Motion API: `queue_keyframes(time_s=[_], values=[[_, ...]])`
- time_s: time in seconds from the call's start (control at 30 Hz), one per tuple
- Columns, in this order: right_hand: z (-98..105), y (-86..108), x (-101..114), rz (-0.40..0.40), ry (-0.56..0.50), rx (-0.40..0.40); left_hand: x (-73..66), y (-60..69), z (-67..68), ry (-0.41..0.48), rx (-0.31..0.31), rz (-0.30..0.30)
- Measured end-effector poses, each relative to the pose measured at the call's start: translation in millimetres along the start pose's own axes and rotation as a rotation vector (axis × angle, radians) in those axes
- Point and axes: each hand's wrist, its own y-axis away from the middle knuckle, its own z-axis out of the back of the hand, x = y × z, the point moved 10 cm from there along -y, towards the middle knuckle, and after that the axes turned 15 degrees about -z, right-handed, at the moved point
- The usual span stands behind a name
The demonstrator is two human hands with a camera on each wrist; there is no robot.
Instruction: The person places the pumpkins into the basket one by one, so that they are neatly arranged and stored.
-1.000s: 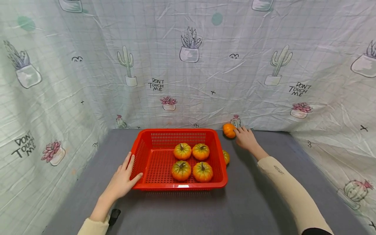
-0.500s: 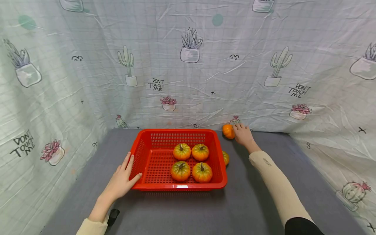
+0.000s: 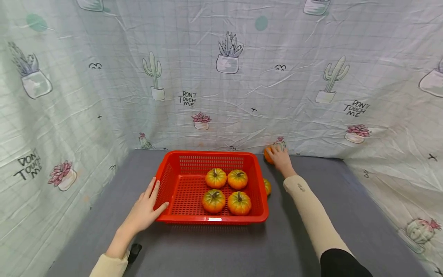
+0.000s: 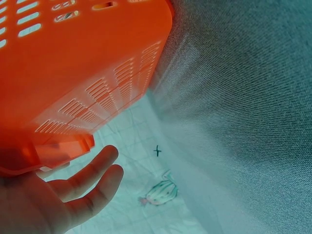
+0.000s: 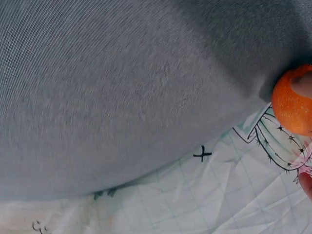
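My left hand [image 3: 141,211] rests on the left side of a red plastic basket [image 3: 216,220], thumb over the near corner. In the left wrist view, fingers [image 4: 97,168] extend past the basket's rim, spread and nearly straight. My right hand [image 3: 279,157] is at a small orange pumpkin [image 3: 268,156] by the back of the table, right of the basket. The right wrist view shows a digit on the pumpkin [image 5: 288,108] and another fingertip [image 5: 306,184] apart from it; most of that hand is cut off, so its grip is unclear.
Inside the basket's right half sit several green-orange pumpkins, one being the front-right pumpkin [image 3: 239,203]. Another pumpkin [image 3: 267,187] shows partly behind the basket's right wall. A printed cloth [image 3: 228,104] hangs around the grey table [image 3: 207,250].
My right hand has shifted left over the orange pumpkin and now covers more of it. The left hand and basket keep their places.
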Motion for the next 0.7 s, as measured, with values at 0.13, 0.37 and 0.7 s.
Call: queue_keyframes(time_s=[0.13,0.37,0.7], values=[[-3.7,-1.9,-0.4,-0.018,-0.006,0.006,0.7,-0.5,-1.0,-0.004,-0.004,-0.003],[-3.5,-1.0,-2.7,-0.019,-0.032,0.008,0.4,-1.2,0.0,-0.003,-0.012,0.000],[-7.8,5.4,-9.7,-0.048,-0.035,-0.031,-0.7,0.8,-0.4,0.009,-0.014,0.001]])
